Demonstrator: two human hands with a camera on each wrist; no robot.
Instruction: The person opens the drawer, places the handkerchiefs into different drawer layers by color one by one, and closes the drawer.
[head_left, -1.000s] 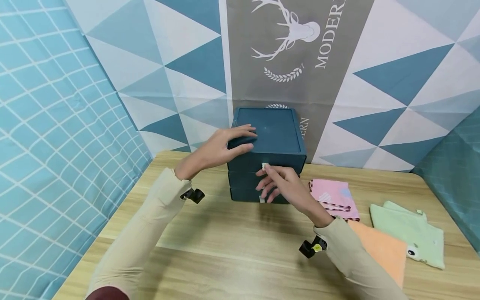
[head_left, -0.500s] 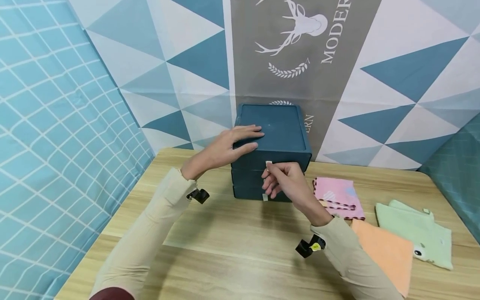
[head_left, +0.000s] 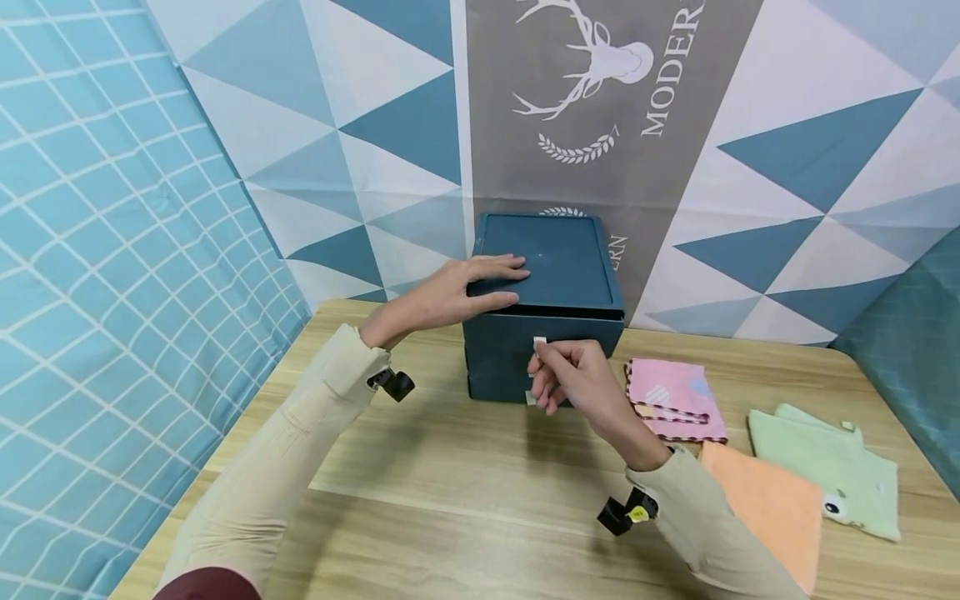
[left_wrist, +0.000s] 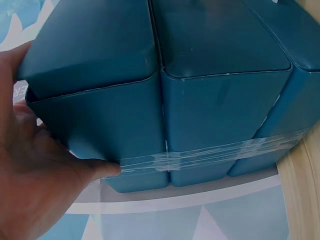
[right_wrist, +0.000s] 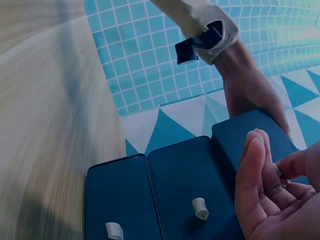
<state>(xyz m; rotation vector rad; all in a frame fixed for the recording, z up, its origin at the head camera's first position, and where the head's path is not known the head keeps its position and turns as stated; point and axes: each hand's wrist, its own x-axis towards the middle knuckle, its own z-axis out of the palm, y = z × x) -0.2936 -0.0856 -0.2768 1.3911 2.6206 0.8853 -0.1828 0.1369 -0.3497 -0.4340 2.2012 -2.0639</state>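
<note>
A dark blue drawer box with three stacked drawers stands against the patterned backdrop. My left hand rests on its top left edge, fingers straight across the lid; in the left wrist view the thumb lies along the box's taped side. With thumb and finger, my right hand pinches the white pull tab on the top drawer. That drawer juts slightly forward, and a dark gap shows under the lid's front edge. In the right wrist view, the lower two drawers carry a middle tab and a bottom tab.
On the wooden table, a folded pink cloth lies right of the box. Nearer are an orange cloth and a green cloth with an eye on it. A blue grid curtain hangs at the left.
The top drawer has slid a little out toward me, with the right hand pulling its tab. A gap has appeared below the lid. The left hand stays on the box top.
</note>
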